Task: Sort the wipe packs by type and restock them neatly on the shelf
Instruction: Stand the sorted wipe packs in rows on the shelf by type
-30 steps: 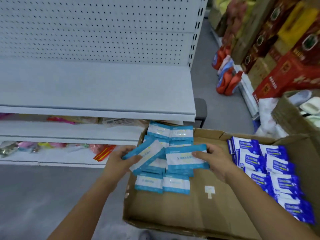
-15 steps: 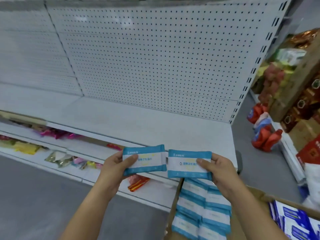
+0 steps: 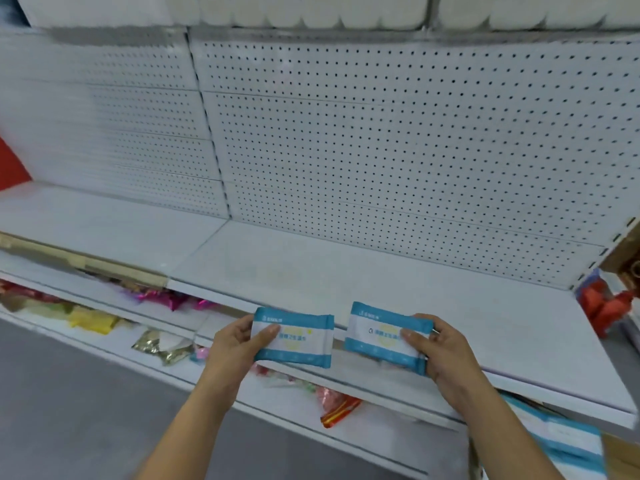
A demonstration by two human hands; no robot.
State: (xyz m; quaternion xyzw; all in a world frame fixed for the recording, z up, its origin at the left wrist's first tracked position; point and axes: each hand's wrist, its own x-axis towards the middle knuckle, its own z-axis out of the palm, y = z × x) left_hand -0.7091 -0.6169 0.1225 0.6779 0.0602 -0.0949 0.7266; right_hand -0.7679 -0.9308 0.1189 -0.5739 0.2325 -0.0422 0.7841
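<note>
Two teal-and-white wipe packs are held side by side, just apart, over the front edge of the white shelf [image 3: 398,282]. The left hand [image 3: 232,344] grasps the left pack [image 3: 298,337] by its left end, thumb across the face. The right hand [image 3: 446,351] grasps the right pack [image 3: 384,337] by its right end in the same way. Both packs face up, slightly tilted. The shelf board behind them lies bare back to the perforated back panel [image 3: 398,150], with open room to either side. At the lower right, more teal-and-white packs [image 3: 561,441] lie blurred in a cardboard box [image 3: 623,455], only its corner in view. The lower shelf [image 3: 138,362] holds scattered colourful wrapped packets [image 3: 162,344].
</note>
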